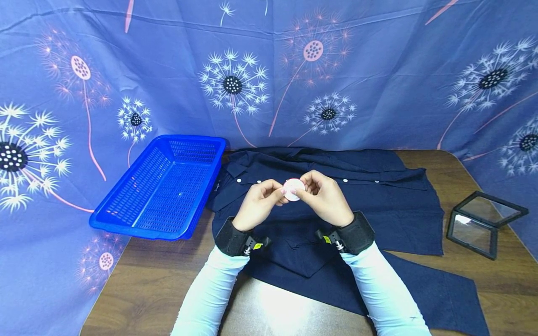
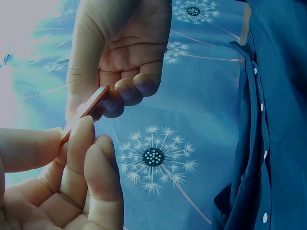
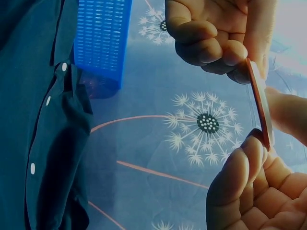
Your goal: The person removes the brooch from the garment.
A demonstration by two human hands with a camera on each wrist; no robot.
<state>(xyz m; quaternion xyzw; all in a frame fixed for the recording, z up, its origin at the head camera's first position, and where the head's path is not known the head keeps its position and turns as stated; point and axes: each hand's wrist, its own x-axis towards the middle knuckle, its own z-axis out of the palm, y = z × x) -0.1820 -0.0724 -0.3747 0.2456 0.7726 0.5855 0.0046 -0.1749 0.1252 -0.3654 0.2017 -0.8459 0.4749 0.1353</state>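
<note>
In the head view, a small round white disc (image 1: pixel 294 185) with a red edge is held up in front of me, over a dark navy shirt (image 1: pixel 399 210). My left hand (image 1: pixel 258 201) pinches its left side between thumb and fingers. From the right, my right hand (image 1: pixel 330 199) grips the same disc, its thumb lying across the pale face. Both wrist views catch the disc (image 2: pixel 82 113) nearly edge-on, as a thin plate with a reddish side. The shirt lies spread on the table, with white buttons along its front.
A blue plastic basket (image 1: pixel 159 200) stands on the left of the wooden table (image 1: pixel 155 280). At the right lies a black hinged frame (image 1: pixel 472 233) with two clear panes, opened out. A blue dandelion-print cloth (image 1: pixel 269 28) hangs behind the table.
</note>
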